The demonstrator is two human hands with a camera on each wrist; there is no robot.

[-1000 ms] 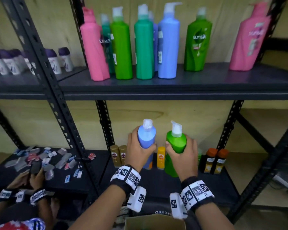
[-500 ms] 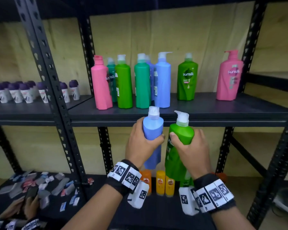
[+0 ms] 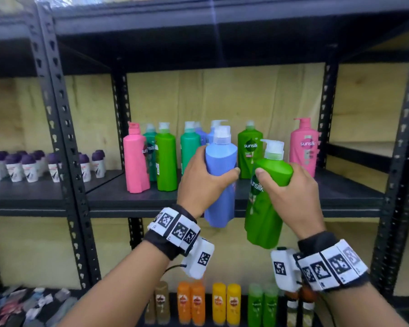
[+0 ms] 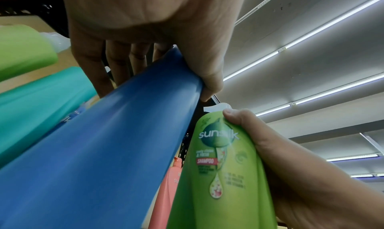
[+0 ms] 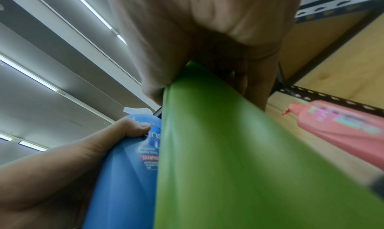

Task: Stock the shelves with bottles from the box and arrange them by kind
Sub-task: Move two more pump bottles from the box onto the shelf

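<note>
Both hands have risen since the earlier frame: their bottles, then level with the lower shelf, now hang in front of the middle shelf's edge.

Far left: small white roll-on bottles with purple caps point(image 3: 28, 165) stand in rows on the neighbouring shelf. Below them, loose sachets point(image 3: 21, 305) lie scattered.

Black metal middle shelf point(image 3: 340, 197): a row of tall pump bottles stands along it, pink bottle point(image 3: 135, 161) first, then a bright green bottle point(image 3: 166, 161), a teal bottle point(image 3: 189, 147), and a green Sunsilk bottle point(image 3: 247, 152) further along.

Left hand point(image 3: 204, 182): fingers and thumb wrapped round the shoulder of a tall blue plastic pump bottle point(image 3: 220, 180), held upright in the air, its base below the shelf edge.

Right hand point(image 3: 293, 197): wrapped round a tall green Sunsilk shampoo pump bottle point(image 3: 265, 208), tilted a little, also in the air, just beside the blue one. Left wrist view shows the thumb pressed on the label side.

Far right: a pink Sunsilk pump bottle point(image 3: 304, 147) stands alone near the upright post.

Bottom shelf: small brown, orange, yellow and green bottles point(image 3: 226, 303) in pairs.
</note>
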